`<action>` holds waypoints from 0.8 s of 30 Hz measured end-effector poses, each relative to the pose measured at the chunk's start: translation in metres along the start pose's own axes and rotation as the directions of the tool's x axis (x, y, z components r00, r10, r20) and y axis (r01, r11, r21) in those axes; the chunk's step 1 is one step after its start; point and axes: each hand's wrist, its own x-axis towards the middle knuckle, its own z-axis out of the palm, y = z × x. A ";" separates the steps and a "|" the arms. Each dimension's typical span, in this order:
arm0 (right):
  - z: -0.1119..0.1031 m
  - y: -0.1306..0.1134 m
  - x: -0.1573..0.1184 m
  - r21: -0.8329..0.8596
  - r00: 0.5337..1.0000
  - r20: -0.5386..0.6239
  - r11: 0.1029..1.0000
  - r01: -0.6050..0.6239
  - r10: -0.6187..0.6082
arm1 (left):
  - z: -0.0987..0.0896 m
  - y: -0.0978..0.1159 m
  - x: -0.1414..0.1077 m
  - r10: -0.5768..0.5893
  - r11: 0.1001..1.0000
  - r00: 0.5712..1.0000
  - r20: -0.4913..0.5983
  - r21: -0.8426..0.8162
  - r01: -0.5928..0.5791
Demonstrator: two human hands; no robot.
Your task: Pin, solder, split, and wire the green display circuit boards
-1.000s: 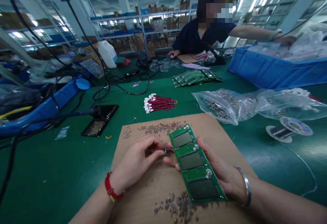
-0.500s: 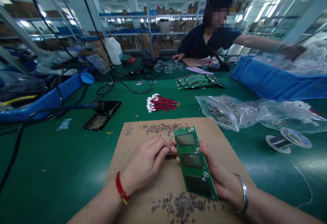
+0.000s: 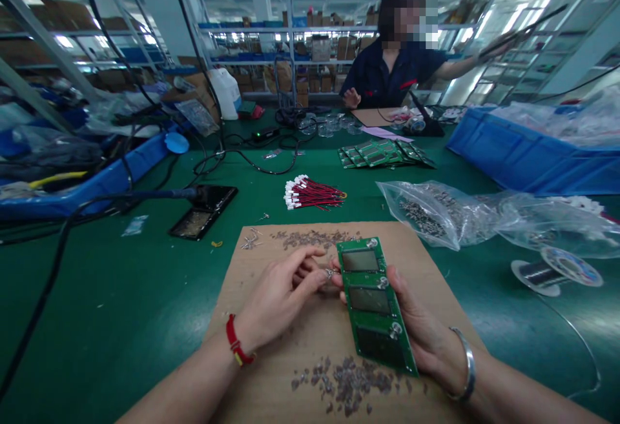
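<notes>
My right hand grips a green circuit board by its long edges, tilted upright over the cardboard. Three dark rectangular displays and three small clear round parts sit on the board's face. Beside the board's left edge, my left hand pinches a small shiny metal part at the thumb tip, close to the right hand's fingertips. What the part is exactly is too small to tell. Under both hands lies a brown cardboard sheet with small brownish pieces in a near pile and more pieces along its far edge.
Beyond the cardboard lie red-black wires with white connectors and stacked circuit boards. To the right are a plastic bag of metal parts, a solder spool and a blue bin. A soldering stand stands left. A co-worker is opposite.
My left fingers have opened a little and lifted around the small metal part. The co-worker's arm has risen from the blue bin and now holds out a long dark object. The view shifted slightly.
</notes>
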 end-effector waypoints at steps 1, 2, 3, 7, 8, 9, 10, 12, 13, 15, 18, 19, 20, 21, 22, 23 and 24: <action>0.000 0.000 0.000 0.000 1.000 -0.003 1.000 -0.007 0.007 | 0.000 0.001 0.000 0.016 1.000 1.000 -0.001 -0.011 -0.016; 0.001 -0.001 0.000 0.002 1.000 -0.002 1.000 -0.013 0.013 | 0.000 0.002 0.000 0.030 1.000 1.000 -0.005 -0.011 -0.030; 0.002 -0.001 0.000 0.006 1.000 -0.001 1.000 -0.016 0.016 | 0.000 0.002 -0.001 0.040 0.999 0.999 -0.015 0.000 -0.040; 0.008 -0.001 0.000 -0.002 0.998 0.017 0.998 0.056 -0.056 | 0.001 0.001 -0.001 0.077 0.993 0.995 -0.063 0.098 -0.070; 0.009 -0.001 0.001 -0.008 0.997 0.023 0.997 0.072 -0.072 | 0.001 0.000 -0.001 0.090 0.989 0.994 -0.064 0.120 -0.082; 0.009 -0.001 0.001 -0.011 0.996 0.028 0.997 0.079 -0.079 | 0.002 -0.001 -0.001 0.103 0.986 0.993 -0.063 0.137 -0.094; 0.010 -0.001 0.001 -0.012 0.996 0.032 0.997 0.078 -0.078 | 0.002 -0.002 -0.001 0.118 0.983 0.991 -0.061 0.151 -0.108; 0.008 0.001 0.000 -0.009 0.997 0.045 0.997 0.071 -0.070 | 0.004 -0.003 -0.001 0.145 0.976 0.988 -0.059 0.171 -0.133; 0.007 0.002 0.000 -0.010 0.996 0.049 0.998 0.068 -0.068 | 0.004 -0.004 -0.001 0.154 0.974 0.986 -0.058 0.179 -0.141; 0.004 0.004 0.000 -0.017 0.997 0.050 0.998 0.061 -0.060 | 0.005 -0.004 -0.002 0.159 0.971 0.985 -0.061 0.191 -0.145; -0.002 0.005 0.000 -0.035 0.998 0.039 0.998 0.048 -0.047 | 0.003 -0.005 -0.002 0.134 0.975 0.987 -0.090 0.192 -0.115; -0.003 0.004 0.000 -0.052 0.998 0.031 0.997 0.054 -0.052 | 0.002 -0.005 -0.002 0.118 0.978 0.987 -0.108 0.186 -0.097; -0.004 0.003 0.001 -0.079 0.998 0.025 0.995 0.067 -0.065 | 0.000 -0.006 -0.001 0.101 0.981 0.986 -0.135 0.176 -0.077; -0.004 0.000 0.001 -0.122 0.996 0.022 0.989 0.085 -0.083 | -0.002 -0.007 0.000 0.080 0.985 0.982 -0.169 0.163 -0.053; -0.003 -0.005 0.000 -0.186 0.994 0.029 0.976 0.112 -0.108 | -0.005 -0.008 0.001 0.057 0.989 0.975 -0.213 0.145 -0.026; 0.000 -0.010 -0.001 -0.273 0.989 0.051 0.950 0.149 -0.140 | -0.008 -0.009 0.002 0.032 0.992 0.963 -0.266 0.123 0.001; 0.004 -0.015 -0.003 -0.388 0.980 0.092 0.900 0.199 -0.177 | -0.010 -0.010 0.004 0.007 0.995 0.946 -0.325 0.097 0.025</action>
